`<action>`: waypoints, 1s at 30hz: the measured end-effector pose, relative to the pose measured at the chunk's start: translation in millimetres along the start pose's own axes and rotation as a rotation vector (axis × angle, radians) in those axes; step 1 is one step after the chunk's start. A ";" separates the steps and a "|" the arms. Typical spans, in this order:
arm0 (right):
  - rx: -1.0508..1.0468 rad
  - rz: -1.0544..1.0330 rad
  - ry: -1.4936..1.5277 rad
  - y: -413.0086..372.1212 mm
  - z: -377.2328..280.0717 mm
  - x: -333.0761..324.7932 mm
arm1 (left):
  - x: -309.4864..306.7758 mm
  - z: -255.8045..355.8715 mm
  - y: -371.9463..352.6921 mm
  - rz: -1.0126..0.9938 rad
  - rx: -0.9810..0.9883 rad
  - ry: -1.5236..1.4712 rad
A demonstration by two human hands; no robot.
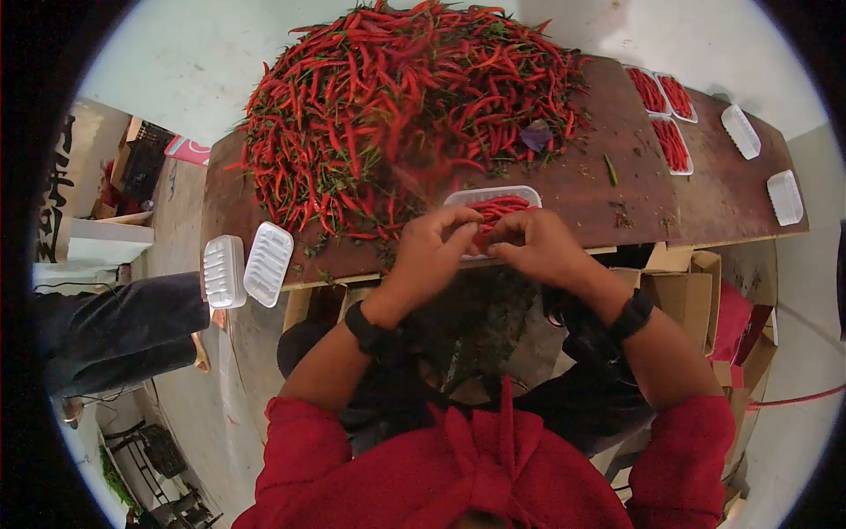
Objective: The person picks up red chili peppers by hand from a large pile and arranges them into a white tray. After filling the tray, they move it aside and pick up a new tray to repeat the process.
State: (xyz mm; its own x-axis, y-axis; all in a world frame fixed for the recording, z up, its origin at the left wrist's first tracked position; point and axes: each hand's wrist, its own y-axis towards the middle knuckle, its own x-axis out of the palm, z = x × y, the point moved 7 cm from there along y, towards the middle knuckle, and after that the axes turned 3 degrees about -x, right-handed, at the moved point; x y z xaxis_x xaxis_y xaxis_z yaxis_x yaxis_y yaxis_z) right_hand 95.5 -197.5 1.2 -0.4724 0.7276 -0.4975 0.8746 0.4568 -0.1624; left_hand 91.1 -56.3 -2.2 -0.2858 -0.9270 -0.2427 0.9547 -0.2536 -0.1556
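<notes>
A white plastic tray (529, 193) near the table's front edge holds red chili peppers (498, 208). My left hand (430, 251) is over the tray's left side, its thumb and fingers closed in a pinch. From the right, my right hand (542, 249) bends its fingers in a pinch close to the left fingertips. Red chili shows between the two hands; I cannot make out what either pinch holds. Beyond the tray rises a large heap of red chilies (352, 115) with green stems and leaf bits.
Filled chili trays (671, 145) sit at the back right, near white trays (740, 132) at the right end. More white trays (268, 263) lie at the left edge. A single green chili (611, 169) rests on the brown table (573, 198). Cardboard boxes (683, 300) stand below; a person's legs (132, 326) show left.
</notes>
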 end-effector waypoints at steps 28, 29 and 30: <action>0.187 0.005 0.695 -6.4 0.0 4.7 | 21.0 -19.8 -5.2 -0.220 -0.226 -0.497; 0.187 0.005 0.695 -6.7 -1.0 5.0 | 21.5 -22.3 -4.8 -0.237 -0.216 -0.506; 0.192 -0.002 0.713 -7.3 -3.0 5.4 | 21.8 -24.3 -4.6 -0.253 -0.206 -0.515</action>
State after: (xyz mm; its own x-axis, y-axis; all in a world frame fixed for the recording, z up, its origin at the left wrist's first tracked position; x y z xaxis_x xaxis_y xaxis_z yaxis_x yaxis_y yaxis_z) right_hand 86.3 -195.3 2.3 -0.3733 0.9125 0.1671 0.8465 0.4087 -0.3412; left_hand 78.5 -68.7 -30.0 -0.3760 -0.8724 0.3124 0.8118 -0.4727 -0.3429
